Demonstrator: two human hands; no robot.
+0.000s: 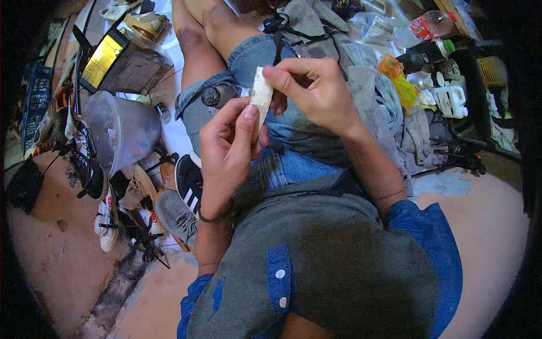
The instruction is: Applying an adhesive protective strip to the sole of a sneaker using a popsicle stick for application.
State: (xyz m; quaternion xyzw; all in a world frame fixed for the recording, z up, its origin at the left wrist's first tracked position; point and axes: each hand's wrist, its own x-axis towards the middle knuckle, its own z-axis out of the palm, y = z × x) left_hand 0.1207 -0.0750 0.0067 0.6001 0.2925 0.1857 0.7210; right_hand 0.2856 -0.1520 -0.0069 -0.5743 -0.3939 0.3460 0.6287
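Observation:
A small off-white strip [261, 90] with dark smudges stands tilted above my lap; its material I cannot make out. My left hand [232, 138] pinches its lower part between thumb and fingers. At the upper end, the thumb and fingers of my right hand [319, 90] close on the strip's edge. Some fingertips are hidden behind it. Below lie my denim shorts [245, 53], and a dark rounded object [212, 97] rests on the thigh beside my left hand.
To the left stand a clear plastic bucket [121, 133] and a phone [104, 59] with a yellow screen. Several shoes, among them a grey sneaker [175, 212], crowd the floor. Grey cloths [372, 107], a white jug [450, 101] and a plastic bottle [432, 25] lie to the right.

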